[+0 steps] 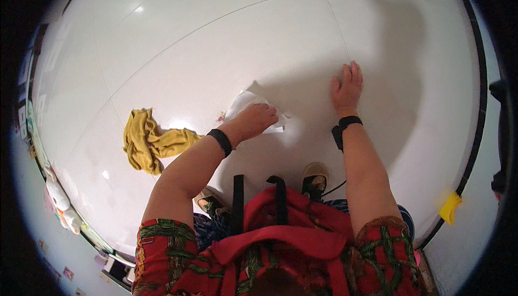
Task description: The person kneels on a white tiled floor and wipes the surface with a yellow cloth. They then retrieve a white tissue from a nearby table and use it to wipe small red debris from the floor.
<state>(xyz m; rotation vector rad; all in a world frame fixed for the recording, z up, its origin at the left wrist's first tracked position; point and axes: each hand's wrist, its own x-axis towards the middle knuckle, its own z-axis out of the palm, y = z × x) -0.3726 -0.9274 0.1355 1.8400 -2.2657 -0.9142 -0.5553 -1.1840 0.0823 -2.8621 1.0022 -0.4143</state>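
My left hand [255, 121], with fingers curled, grips a crumpled white sheet [247, 99] on the pale tiled floor. The sheet looks like paper; its corners stick out beyond the hand on both sides. Small reddish scraps [221, 116] lie at its left edge. To the right, my right hand [348, 88] is held palm down on or just above the floor. It holds nothing, and its thumb is spread from the fingers. A rumpled mustard-yellow cloth [151, 142] lies left of my left forearm.
My shoes [315, 176] stand close below the hands. A dark cord [335, 188] runs by the right shoe. Dark skirting [479, 89] edges the floor at right, where a yellow piece [450, 209] sits. White plush toys [60, 199] are along the left side.
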